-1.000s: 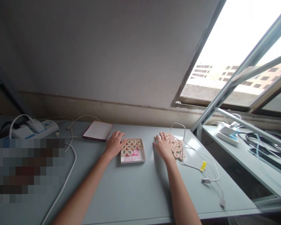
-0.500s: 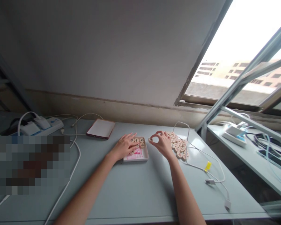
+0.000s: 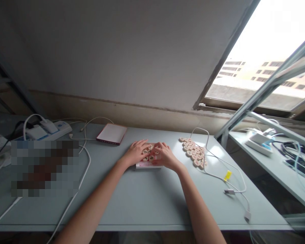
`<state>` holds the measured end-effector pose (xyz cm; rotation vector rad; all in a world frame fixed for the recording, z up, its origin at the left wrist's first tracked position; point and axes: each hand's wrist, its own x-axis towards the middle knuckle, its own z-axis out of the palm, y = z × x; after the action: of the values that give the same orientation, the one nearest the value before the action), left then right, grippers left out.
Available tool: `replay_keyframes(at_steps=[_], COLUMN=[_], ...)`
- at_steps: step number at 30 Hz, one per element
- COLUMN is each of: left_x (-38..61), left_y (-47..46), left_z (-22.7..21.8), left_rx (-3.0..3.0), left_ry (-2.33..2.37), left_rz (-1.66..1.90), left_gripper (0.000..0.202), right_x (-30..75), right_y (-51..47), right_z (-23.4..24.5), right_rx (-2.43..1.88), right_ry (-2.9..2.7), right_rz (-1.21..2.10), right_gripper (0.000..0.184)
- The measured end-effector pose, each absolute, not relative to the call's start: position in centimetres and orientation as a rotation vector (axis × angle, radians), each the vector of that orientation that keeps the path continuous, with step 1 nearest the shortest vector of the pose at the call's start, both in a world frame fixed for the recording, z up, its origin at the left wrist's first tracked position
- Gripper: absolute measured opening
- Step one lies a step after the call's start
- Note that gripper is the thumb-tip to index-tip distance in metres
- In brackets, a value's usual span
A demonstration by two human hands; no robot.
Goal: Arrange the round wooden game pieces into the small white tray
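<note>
A small white box (image 3: 145, 165) on the grey table (image 3: 142, 200) holds round wooden chess pieces (image 3: 150, 148). My left hand (image 3: 135, 153) lies flat on the left part of the box, fingers stretched over the pieces. My right hand (image 3: 165, 158) is at the box's right side, fingers curled down and pinched among the pieces; the piece it holds is mostly hidden. A loose pile of chess pieces (image 3: 193, 152) lies on the table to the right of my right hand, apart from it.
A red-edged white lid (image 3: 112, 133) lies behind the box on the left. A power strip (image 3: 49, 129) with white cables sits far left. A white cable with a yellow tag (image 3: 228, 175) loops past the pile. A second table (image 3: 274, 169) with chargers stands right, under the window.
My right hand pinched a piece at the pile and carried it left to the box. My left hand slid from the box's left edge onto the pieces.
</note>
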<state>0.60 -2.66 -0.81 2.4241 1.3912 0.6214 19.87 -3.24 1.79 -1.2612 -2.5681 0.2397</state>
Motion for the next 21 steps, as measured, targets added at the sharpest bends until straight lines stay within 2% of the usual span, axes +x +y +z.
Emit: replay_keyframes(at_steps=[10, 15, 21], left_x=[0.48, 0.47, 0.33], left_y=[-2.90, -2.87, -2.69], left_z=[-0.30, -0.45, -0.51], left_rx=[2.410, 2.438, 2.434], left_ry=[1.366, 1.379, 1.361], left_rz=[0.594, 0.582, 0.527], left_gripper=[0.041, 0.040, 0.049], right_x=[19.61, 19.65, 19.57], right_y=[-3.24, -3.20, -2.98], right_z=[1.51, 1.72, 1.46], right_rx=[-1.280, -1.287, -1.283], right_ry=[-2.523, -2.548, -2.523], right_rz=[0.127, 0.160, 0.215], right_gripper=[0.021, 0.006, 0.006])
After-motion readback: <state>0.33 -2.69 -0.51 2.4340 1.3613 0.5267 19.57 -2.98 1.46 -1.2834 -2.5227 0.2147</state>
